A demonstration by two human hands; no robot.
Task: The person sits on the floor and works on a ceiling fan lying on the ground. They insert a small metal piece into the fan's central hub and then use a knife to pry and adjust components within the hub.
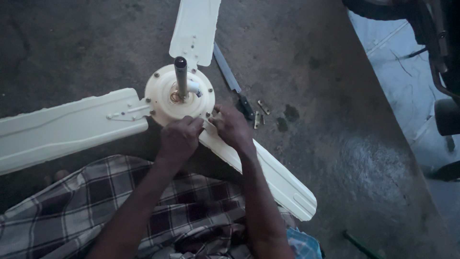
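A cream ceiling fan lies on the dark floor, its round motor housing (pixel 165 96) facing up with a dark rod (pixel 181 76) standing from the centre. Three blades spread out: one to the left (pixel 62 127), one to the top (pixel 195 26), one to the lower right (pixel 282 180). My left hand (pixel 178 139) and my right hand (pixel 232 127) meet at the root of the lower-right blade, where it joins the housing. Both hands' fingers are curled on the blade's bracket there; whatever small part lies between the fingertips is hidden.
A long flat tool with a dark handle (pixel 232 81) lies right of the housing. Small metal pieces (pixel 261 112) and dark spots lie beside it. My checked cloth (pixel 96 206) covers my lap. At the right are a pale floor strip (pixel 407 86) and dark vehicle parts (pixel 443 57).
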